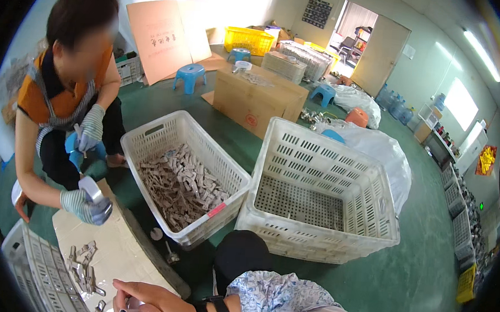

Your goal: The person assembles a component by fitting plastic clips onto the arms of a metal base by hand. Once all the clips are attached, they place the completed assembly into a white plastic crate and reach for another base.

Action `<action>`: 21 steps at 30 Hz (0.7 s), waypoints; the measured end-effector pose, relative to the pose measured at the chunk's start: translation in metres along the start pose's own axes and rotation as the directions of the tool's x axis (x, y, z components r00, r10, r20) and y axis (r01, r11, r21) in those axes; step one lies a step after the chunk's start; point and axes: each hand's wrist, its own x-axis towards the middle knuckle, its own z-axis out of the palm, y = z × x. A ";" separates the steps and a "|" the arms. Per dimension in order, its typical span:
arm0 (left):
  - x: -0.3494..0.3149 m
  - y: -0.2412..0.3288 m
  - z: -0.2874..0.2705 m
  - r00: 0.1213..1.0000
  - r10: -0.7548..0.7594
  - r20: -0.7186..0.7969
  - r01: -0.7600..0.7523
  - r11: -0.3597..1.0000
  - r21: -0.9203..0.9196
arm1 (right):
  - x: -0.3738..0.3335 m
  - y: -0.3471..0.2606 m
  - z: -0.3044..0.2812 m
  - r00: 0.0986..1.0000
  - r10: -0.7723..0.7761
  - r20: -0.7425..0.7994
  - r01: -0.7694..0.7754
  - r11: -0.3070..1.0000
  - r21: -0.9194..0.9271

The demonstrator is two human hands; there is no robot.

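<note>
My right hand point(152, 302) reaches in from the lower edge, a black strap on its wrist, and is closed around a small metal part point(126, 310). It sits over a white board point(115, 245) where several grey metal clips point(83, 263) lie loose. My left hand is out of view. Across the board a co-worker crouches, with a striped-gloved hand point(86, 207) holding a shiny metal piece point(94, 190). Beside them stands a white slotted crate point(149, 142) half full of the same grey metal parts point(183, 183).
A larger white crate point(373, 179) stands to the right with almost nothing in it. Behind it are a cardboard box point(258, 103), blue stools point(190, 74), a yellow crate point(248, 40) and white sacks point(383, 149) on the green floor. Another white crate point(29, 269) lies at lower left.
</note>
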 end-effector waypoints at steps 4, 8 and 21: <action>-0.001 -0.014 0.007 0.993 -0.092 -0.069 0.093 0.996 0.009 | 0.006 0.001 -0.007 0.950 0.286 0.128 -0.297 0.951 0.084; 0.005 0.000 0.000 0.976 -0.218 -0.011 0.212 0.960 -0.182 | 0.014 0.025 -0.019 0.984 0.152 0.098 -0.155 0.988 0.027; 0.020 -0.045 -0.012 0.942 -0.232 -0.243 0.024 0.768 -0.640 | 0.014 0.016 -0.032 0.811 0.503 0.299 -0.571 0.793 0.215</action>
